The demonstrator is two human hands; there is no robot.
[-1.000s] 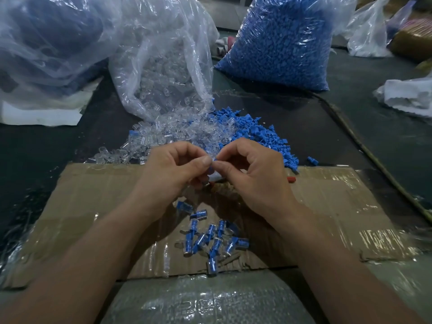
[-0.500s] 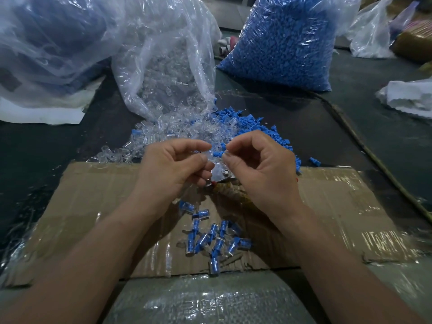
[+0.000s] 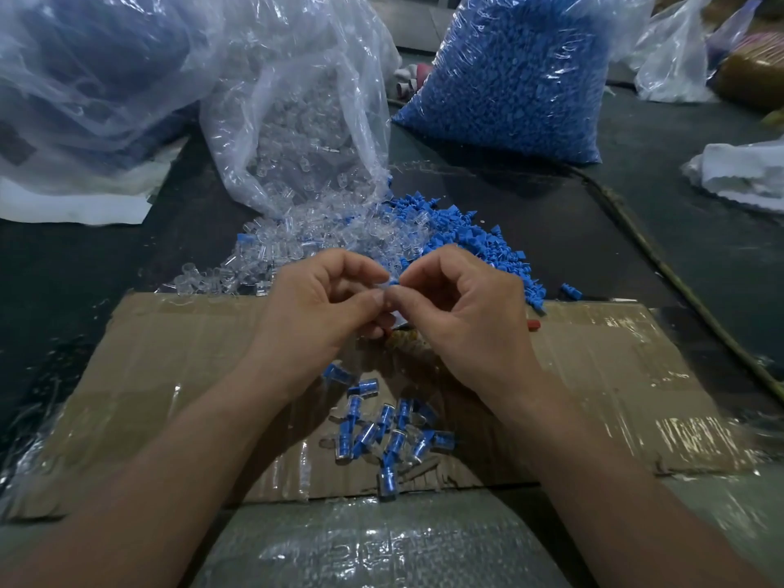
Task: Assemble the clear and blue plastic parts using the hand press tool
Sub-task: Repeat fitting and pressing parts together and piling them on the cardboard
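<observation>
Both hands meet over the far edge of the cardboard (image 3: 169, 354). The left hand (image 3: 322, 320) pinches what looks like a clear part (image 3: 384, 287) and the right hand (image 3: 462, 328) pinches a blue part (image 3: 394, 283), fingertips touching. I judge they are being fitted together. A small pile of finished pieces (image 3: 382, 435) lies nearer. The clear heap (image 3: 297, 239) and blue heap (image 3: 466, 244) beyond are far bigger, so most of the work remains. No writing can be read.

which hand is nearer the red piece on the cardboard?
Right. The right hand sits just left of the red piece; the left hand is farther left, beyond the right hand.
</observation>
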